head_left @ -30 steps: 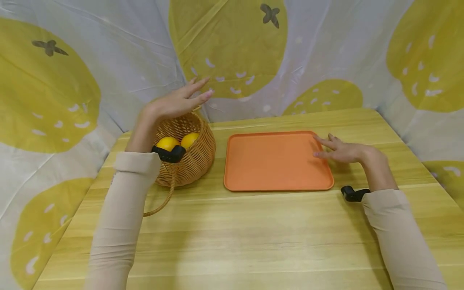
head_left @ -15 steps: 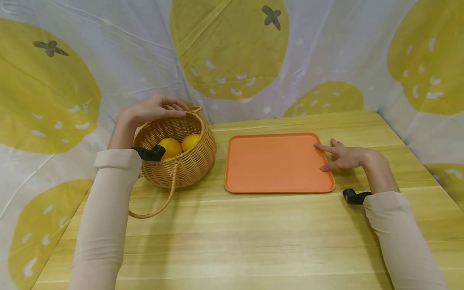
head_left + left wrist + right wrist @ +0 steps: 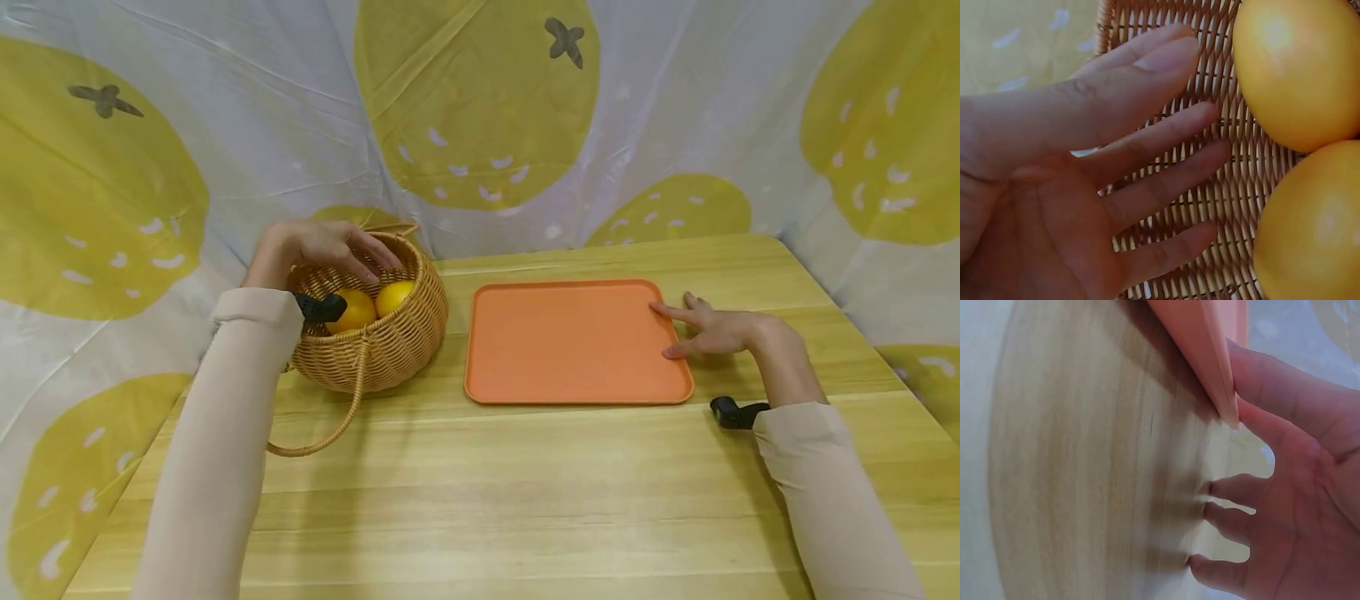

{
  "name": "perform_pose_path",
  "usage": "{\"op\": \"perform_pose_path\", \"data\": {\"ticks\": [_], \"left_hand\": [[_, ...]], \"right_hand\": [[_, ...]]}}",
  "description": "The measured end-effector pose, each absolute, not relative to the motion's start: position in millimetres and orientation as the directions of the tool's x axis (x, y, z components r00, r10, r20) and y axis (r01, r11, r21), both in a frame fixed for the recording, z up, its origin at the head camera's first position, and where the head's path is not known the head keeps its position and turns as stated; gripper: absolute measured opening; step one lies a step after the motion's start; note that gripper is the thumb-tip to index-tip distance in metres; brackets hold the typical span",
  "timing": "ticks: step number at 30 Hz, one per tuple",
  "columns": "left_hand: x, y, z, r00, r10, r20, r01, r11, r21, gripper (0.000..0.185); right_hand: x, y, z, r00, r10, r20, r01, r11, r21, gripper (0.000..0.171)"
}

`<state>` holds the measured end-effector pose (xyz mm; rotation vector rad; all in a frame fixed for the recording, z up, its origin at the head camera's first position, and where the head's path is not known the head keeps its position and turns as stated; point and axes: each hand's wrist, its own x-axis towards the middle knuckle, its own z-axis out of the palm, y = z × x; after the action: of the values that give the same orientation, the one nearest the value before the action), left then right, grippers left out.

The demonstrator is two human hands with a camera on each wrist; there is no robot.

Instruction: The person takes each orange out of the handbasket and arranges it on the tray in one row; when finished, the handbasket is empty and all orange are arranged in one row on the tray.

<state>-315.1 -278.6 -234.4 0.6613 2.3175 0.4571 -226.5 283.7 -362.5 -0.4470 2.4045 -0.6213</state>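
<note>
Oranges [image 3: 371, 302] (two, touching) sit in wicker basket [image 3: 397, 337] at table's [image 3: 525, 483] left. Left hand [image 3: 318, 246] hovers over them, fingers spread, gripping nothing. Right hand [image 3: 712, 329] lies flat, fingers loose, touching orange tray's [image 3: 570, 342] right edge.

A pale wooden desk [image 3: 480, 492] with lengthwise grain fills the foreground. Behind it and along both sides hangs a white cloth backdrop [image 3: 247, 108] — creased, printed with large yellow fruit shapes flecked with white marks. Two of those shapes carry a small dark cross-shaped mark [image 3: 564, 39] — one sits top centre.
</note>
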Motion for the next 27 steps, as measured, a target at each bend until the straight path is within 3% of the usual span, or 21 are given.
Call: {"op": "perform_pose_path", "data": {"ticks": [6,10,14,22,27], "left_hand": [[-329,-270,-246,-0.548,0.550,-0.630,0.172,0.811,0.559,0.051],[-333,-264,-254,-0.523,0.528,-0.669,0.113,0.821,0.560,0.053],[-335,-261,-261,-0.544,0.488,-0.683,0.041,0.828,0.559,0.054],[-334,-263,-272,-0.634,0.470,-0.614,0.079,0.829,0.553,0.045],[-335,-266,-276,-0.636,0.488,-0.598,0.060,0.804,0.591,0.039]], "right_hand": [[-225,284,-364,-0.756,-0.452,-0.473,-0.157,0.828,-0.539,0.093],[-225,283,-366,-0.755,-0.456,-0.471,-0.156,0.823,-0.546,0.092],[-225,283,-366,-0.752,-0.459,-0.473,-0.156,0.821,-0.549,0.092],[-225,283,-363,-0.754,-0.456,-0.472,-0.150,0.820,-0.553,0.092],[-225,284,-363,-0.752,-0.454,-0.477,-0.143,0.820,-0.555,0.092]]}}
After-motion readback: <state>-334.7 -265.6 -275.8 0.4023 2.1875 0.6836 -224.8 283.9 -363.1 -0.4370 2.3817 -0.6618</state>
